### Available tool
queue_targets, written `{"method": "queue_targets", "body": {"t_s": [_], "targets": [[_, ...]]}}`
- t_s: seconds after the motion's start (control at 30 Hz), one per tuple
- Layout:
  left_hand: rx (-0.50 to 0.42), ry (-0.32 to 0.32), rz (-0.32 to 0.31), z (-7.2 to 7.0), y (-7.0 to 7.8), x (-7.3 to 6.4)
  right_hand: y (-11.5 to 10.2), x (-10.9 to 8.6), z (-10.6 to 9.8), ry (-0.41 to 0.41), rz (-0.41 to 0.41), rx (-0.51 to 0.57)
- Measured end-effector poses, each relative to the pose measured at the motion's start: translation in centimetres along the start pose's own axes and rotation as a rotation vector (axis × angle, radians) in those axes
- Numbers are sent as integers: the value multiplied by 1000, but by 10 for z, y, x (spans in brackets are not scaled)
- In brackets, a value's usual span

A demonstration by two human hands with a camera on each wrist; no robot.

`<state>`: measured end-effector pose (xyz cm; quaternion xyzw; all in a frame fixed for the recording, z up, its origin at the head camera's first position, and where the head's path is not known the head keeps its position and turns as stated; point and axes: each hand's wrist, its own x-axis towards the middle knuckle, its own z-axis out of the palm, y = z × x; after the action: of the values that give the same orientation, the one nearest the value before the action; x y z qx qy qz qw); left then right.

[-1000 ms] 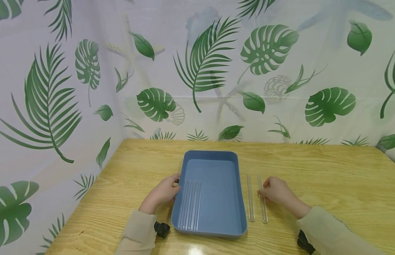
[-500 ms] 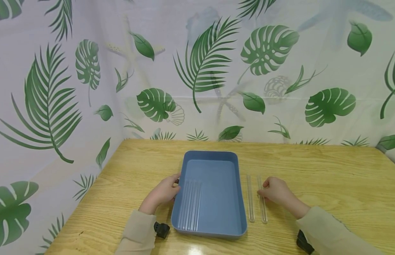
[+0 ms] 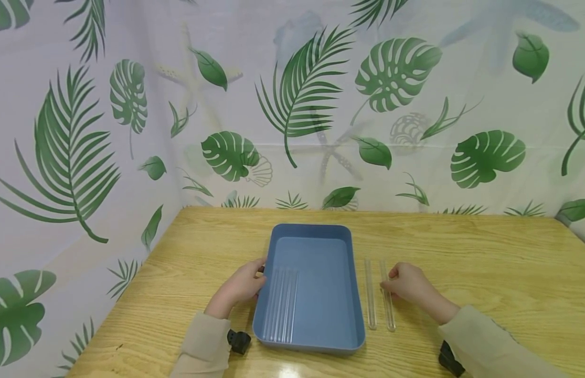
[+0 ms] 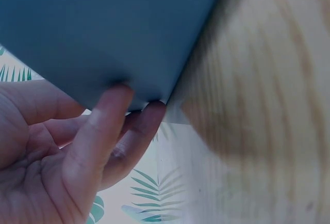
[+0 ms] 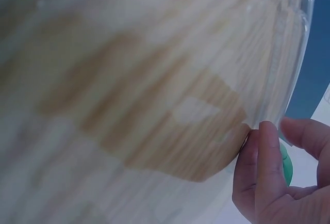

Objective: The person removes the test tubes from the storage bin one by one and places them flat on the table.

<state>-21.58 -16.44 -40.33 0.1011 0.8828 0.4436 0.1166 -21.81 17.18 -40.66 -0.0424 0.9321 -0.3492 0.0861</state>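
A blue rectangular tray [image 3: 322, 315] lies on the table, with several clear test tubes [image 3: 282, 304] side by side in its left part. My left hand [image 3: 242, 281] is at the tray's left side; in the left wrist view its fingertips [image 4: 116, 97] touch the outside of the wall. Two more clear test tubes lie on the table just right of the tray. The nearer one to the tray [image 3: 370, 299] is untouched. My right hand [image 3: 407, 282] pinches the outer test tube [image 3: 389, 315] between thumb and fingers, around its middle.
The wooden table [image 3: 486, 262] extends to both sides and behind the tray. A leaf-printed cloth [image 3: 320, 105] hangs along its back and left side. Black cameras are strapped at both wrists.
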Motion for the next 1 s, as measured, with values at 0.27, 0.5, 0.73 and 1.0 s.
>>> {"method": "queue_targets", "body": {"t_s": [0.27, 0.5, 0.73, 1.0], "targets": [[-4, -2, -4, 0, 0, -1, 1, -2, -1, 7, -19, -14], [4, 1, -7, 0, 1, -1, 1, -2, -2, -6, -18, -13], [10, 0, -3, 0, 1, -1, 1, -2, -2, -13, -11, -3], [1, -5, -10, 0, 1, -1, 1, -2, -2, -20, 5, -3]]}}
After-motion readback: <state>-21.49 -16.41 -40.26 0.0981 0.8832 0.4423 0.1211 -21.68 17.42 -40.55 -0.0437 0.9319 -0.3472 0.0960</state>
